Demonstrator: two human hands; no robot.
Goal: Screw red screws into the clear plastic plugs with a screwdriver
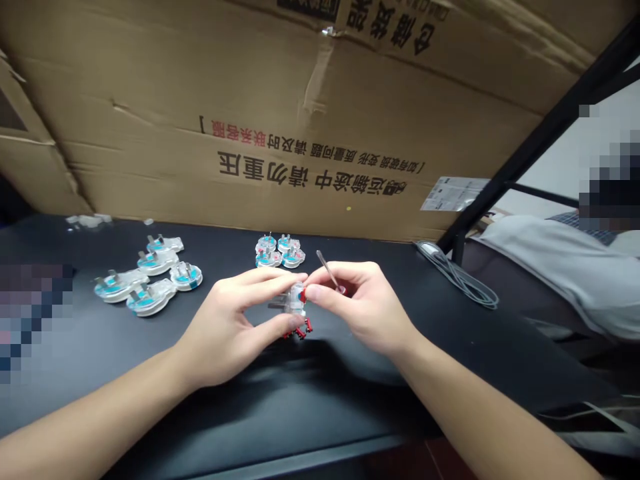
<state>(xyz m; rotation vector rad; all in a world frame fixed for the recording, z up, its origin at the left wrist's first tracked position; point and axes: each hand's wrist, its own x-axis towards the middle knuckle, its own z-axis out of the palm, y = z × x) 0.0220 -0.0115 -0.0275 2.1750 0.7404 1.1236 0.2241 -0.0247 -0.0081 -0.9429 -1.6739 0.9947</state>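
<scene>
My left hand (pixel 237 320) holds a clear plug (pixel 296 299) between thumb and fingers, its metal prongs pointing left. With thumb and forefinger, my right hand (pixel 367 303) pinches a small red part (pixel 303 295) against the plug's right face. A thin screwdriver-like tool (pixel 327 269) is tucked in the same hand, its shaft slanting up and left; the fingers hide the rest. Just beneath the plug lie several small red-and-black pieces (pixel 300 332), partly covered by my left thumb.
Several clear plugs with blue inside (pixel 156 297) lie at left on the black table (pixel 240 427). A cluster of plugs (pixel 280 250) sits behind my hands. Small clear pieces (pixel 89 220) are at the far left. A cardboard sheet (pixel 260 80) stands behind; a grey cable (pixel 457 277) and a person's sleeve (pixel 540 267) are right.
</scene>
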